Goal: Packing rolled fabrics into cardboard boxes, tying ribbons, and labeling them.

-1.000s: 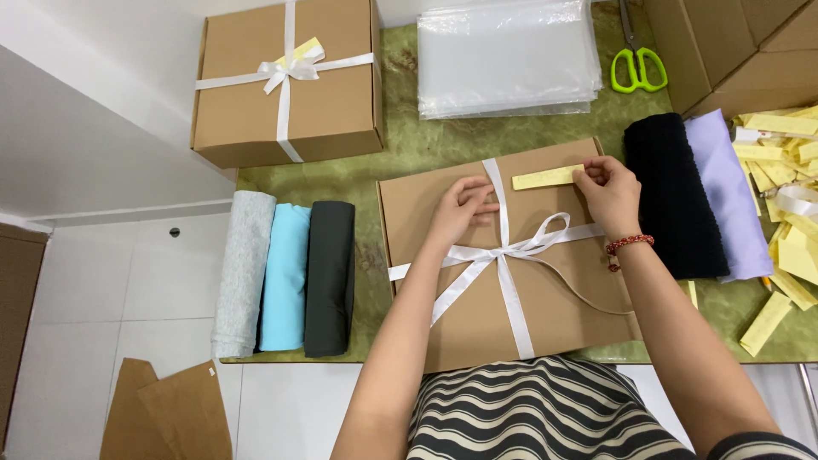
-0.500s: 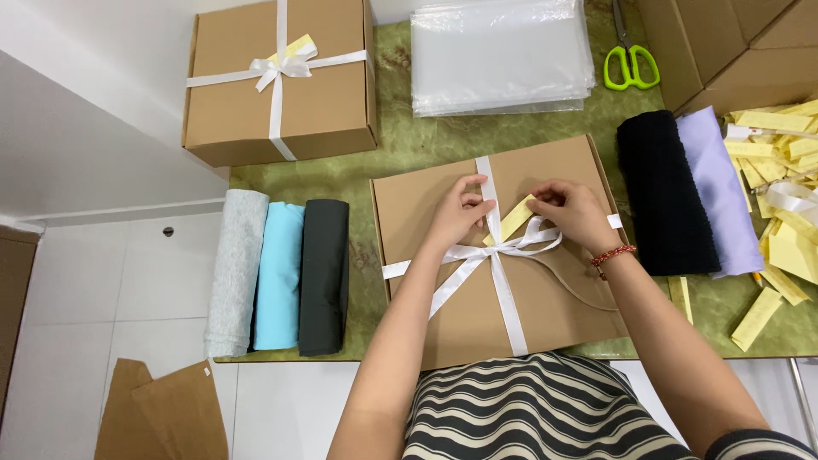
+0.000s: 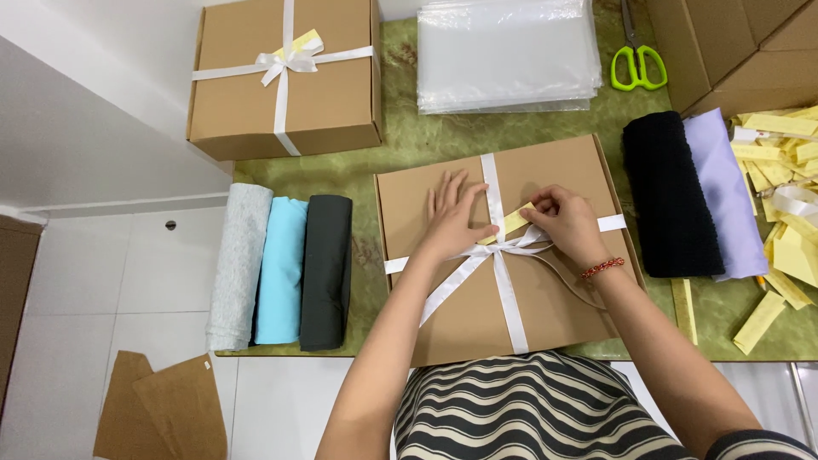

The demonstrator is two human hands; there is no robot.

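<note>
Both arms are reaching forward; the left hand (image 3: 453,220) is lying flat with fingers spread, the right hand (image 3: 564,223) is pinching with curled fingers.

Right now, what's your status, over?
Left hand flat on brown box. Right hand pinches yellow slip at white bow. Nothing in the way.

second tied box (image 3: 285,81) | plastic bags (image 3: 507,55) | green scissors (image 3: 635,64) | rolled cloths (image 3: 281,268)

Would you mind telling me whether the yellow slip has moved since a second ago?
Yes. The yellow slip has come down and left from the brown box's upper right edge to the ribbon bow at its middle.
</note>
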